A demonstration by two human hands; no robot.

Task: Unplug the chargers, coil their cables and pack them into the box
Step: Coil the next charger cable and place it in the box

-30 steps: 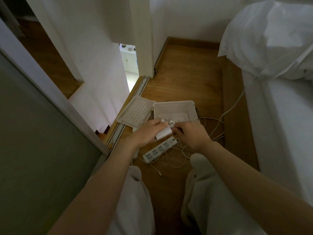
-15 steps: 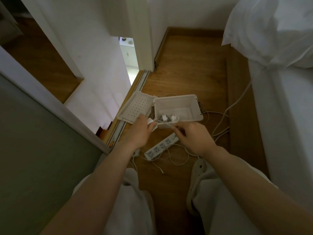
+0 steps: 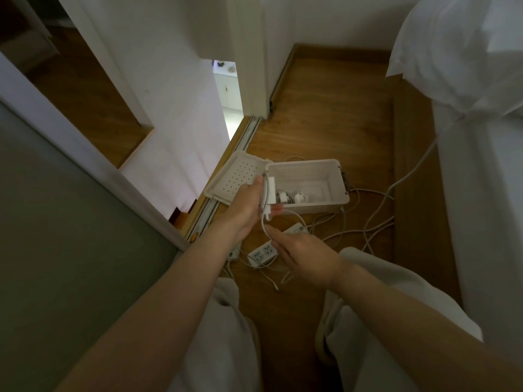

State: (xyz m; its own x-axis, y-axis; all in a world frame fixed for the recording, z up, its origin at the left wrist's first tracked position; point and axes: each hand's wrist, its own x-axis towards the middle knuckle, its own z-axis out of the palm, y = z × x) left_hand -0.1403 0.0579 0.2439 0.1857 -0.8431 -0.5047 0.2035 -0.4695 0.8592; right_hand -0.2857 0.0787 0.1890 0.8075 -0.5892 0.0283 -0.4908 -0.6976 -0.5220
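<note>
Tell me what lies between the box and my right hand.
Head view: the power strip's end and a thin cable lie between the box and right hand.

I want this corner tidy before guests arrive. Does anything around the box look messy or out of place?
Yes: loose cables lie tangled and uncoiled on the floor right of the box. The charger in the left hand also trails an uncoiled cable.

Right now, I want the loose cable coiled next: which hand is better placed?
Probably right: the right hand meets the cable just below the charger, while the left hand is busy gripping that charger by the box.
</note>
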